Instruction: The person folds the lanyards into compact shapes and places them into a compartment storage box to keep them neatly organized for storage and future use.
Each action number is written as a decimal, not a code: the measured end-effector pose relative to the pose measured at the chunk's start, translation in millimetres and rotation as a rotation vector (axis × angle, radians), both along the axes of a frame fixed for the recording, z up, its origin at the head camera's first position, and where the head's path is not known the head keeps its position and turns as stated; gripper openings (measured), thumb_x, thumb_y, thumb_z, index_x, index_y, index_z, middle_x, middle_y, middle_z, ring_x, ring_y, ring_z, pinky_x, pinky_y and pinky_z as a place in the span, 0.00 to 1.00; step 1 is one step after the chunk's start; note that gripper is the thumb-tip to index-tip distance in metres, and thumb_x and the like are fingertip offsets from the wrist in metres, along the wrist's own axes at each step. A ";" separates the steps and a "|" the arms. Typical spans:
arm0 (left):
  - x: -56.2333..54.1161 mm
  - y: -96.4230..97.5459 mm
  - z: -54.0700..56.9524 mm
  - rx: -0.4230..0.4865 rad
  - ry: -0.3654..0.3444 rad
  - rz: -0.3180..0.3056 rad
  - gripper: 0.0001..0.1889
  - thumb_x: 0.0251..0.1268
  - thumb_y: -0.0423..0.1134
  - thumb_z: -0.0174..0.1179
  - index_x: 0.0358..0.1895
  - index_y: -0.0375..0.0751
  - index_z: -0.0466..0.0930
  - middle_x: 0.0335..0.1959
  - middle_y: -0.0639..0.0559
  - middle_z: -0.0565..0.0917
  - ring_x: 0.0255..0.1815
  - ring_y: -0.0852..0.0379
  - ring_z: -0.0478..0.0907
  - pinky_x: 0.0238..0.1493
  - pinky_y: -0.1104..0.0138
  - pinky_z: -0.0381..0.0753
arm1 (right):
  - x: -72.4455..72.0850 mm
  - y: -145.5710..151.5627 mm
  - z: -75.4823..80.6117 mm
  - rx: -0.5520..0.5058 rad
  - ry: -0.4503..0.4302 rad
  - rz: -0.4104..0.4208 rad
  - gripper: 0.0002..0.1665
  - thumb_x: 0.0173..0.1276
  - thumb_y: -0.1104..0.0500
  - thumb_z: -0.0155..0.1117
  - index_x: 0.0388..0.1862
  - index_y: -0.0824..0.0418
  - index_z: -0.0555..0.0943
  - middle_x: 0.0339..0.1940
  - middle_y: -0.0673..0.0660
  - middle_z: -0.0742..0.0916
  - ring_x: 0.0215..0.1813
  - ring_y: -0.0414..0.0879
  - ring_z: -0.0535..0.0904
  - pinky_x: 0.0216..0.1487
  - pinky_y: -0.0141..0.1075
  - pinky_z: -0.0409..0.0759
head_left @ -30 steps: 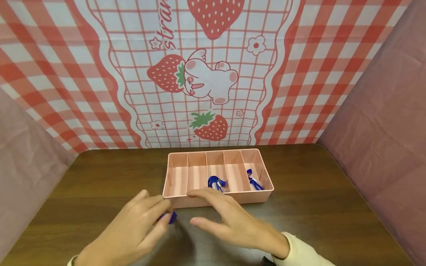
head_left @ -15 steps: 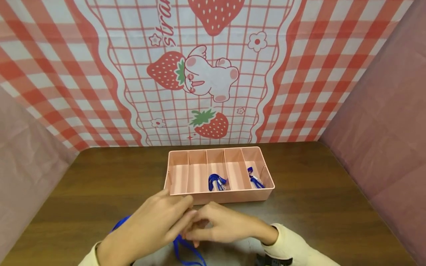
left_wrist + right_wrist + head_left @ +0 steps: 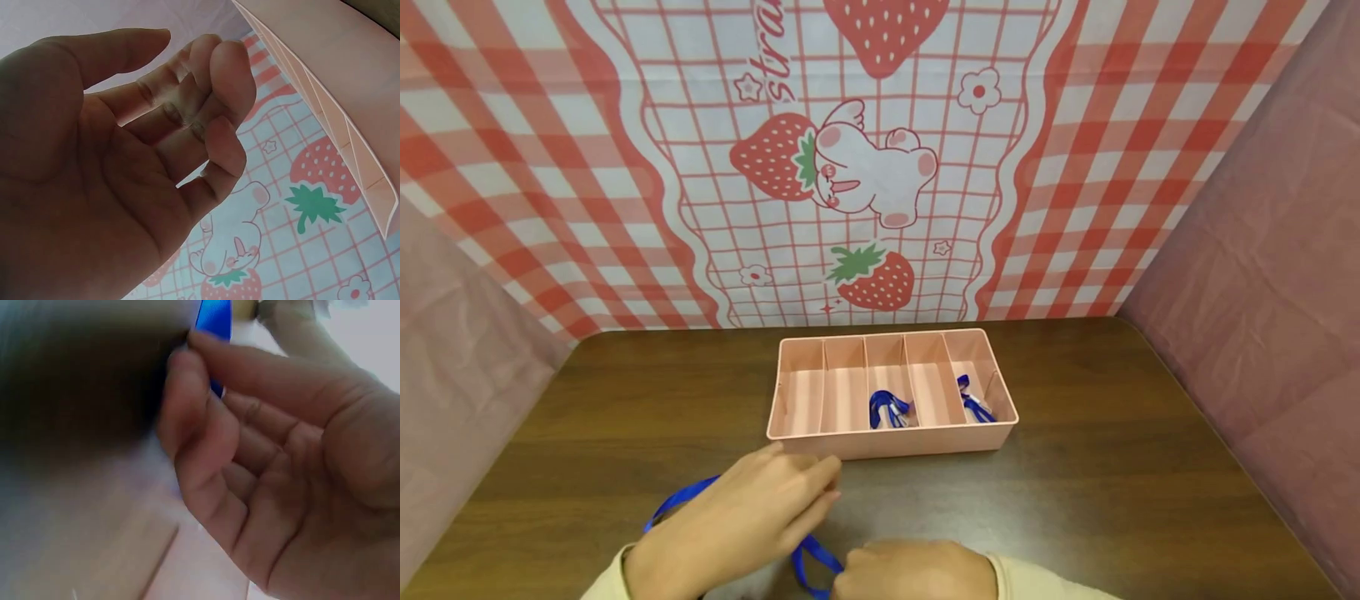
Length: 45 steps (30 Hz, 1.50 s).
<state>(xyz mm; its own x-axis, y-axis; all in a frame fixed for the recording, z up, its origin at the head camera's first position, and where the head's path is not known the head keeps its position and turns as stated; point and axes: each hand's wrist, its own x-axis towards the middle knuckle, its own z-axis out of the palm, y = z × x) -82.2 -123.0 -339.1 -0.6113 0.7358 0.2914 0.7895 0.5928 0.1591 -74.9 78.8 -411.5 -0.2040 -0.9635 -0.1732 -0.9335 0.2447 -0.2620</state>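
Observation:
A blue lanyard (image 3: 681, 497) stretches across the front of the table in the head view, passing beneath my left hand (image 3: 748, 510) and looping out on its right side. In the left wrist view, that hand has loosely bent fingers and a bare palm. Low at the front, my right hand (image 3: 917, 570) pinches part of the lanyard between thumb and forefinger, where the right wrist view shows the blue strap (image 3: 215, 319). Behind the hands stands a pink five-slot tray (image 3: 902, 444). One folded blue lanyard (image 3: 889, 409) lies in its middle slot, another lanyard (image 3: 976, 408) in the rightmost.
The tray sits on a dark wooden table (image 3: 1097, 450), close to the back edge. A checked strawberry cloth (image 3: 880, 167) hangs behind it. Pink cloth walls (image 3: 1262, 250) close in both sides.
The blue lanyard, bunched in my left hand at first, now lies spread out. My right hand came to the left hand, then drew down toward the front edge with part of the strap.

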 end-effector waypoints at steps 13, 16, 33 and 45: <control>-1.9 9.1 -14.5 0.044 0.015 0.012 0.13 0.75 0.52 0.55 0.41 0.46 0.77 0.34 0.62 0.76 0.34 0.66 0.73 0.35 0.69 0.78 | -45.2 27.0 67.2 -0.544 -0.104 -0.371 0.07 0.71 0.57 0.66 0.31 0.49 0.80 0.23 0.36 0.77 0.25 0.26 0.68 0.27 0.19 0.68; -6.1 12.6 -17.9 0.150 0.103 0.002 0.07 0.71 0.44 0.61 0.41 0.45 0.77 0.37 0.60 0.77 0.36 0.63 0.74 0.37 0.68 0.78 | -46.5 31.5 76.3 -0.644 -0.144 -0.346 0.04 0.72 0.57 0.65 0.35 0.51 0.81 0.25 0.38 0.78 0.27 0.28 0.70 0.27 0.20 0.70; -10.6 -4.3 5.3 0.496 -0.095 -0.127 0.09 0.67 0.26 0.59 0.39 0.48 0.79 0.28 0.62 0.67 0.27 0.70 0.62 0.26 0.82 0.65 | -48.9 40.1 86.7 -0.908 -0.385 -0.334 0.09 0.72 0.65 0.63 0.33 0.54 0.77 0.27 0.48 0.79 0.29 0.37 0.76 0.29 0.30 0.78; -2.0 -1.4 11.6 0.451 -0.048 -0.118 0.05 0.73 0.36 0.57 0.37 0.51 0.75 0.32 0.63 0.68 0.32 0.69 0.65 0.33 0.80 0.69 | -47.7 48.4 89.8 -0.776 -0.425 -0.415 0.07 0.71 0.57 0.66 0.32 0.51 0.80 0.24 0.44 0.76 0.27 0.35 0.69 0.26 0.29 0.67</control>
<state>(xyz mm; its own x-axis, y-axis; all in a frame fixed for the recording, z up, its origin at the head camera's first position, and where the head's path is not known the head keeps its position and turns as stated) -84.2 -124.4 -327.5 -0.5516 0.6074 0.5716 0.8327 0.3624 0.4186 -122.6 127.2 -321.7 -0.6200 -0.7067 0.3410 -0.6024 0.1503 -0.7839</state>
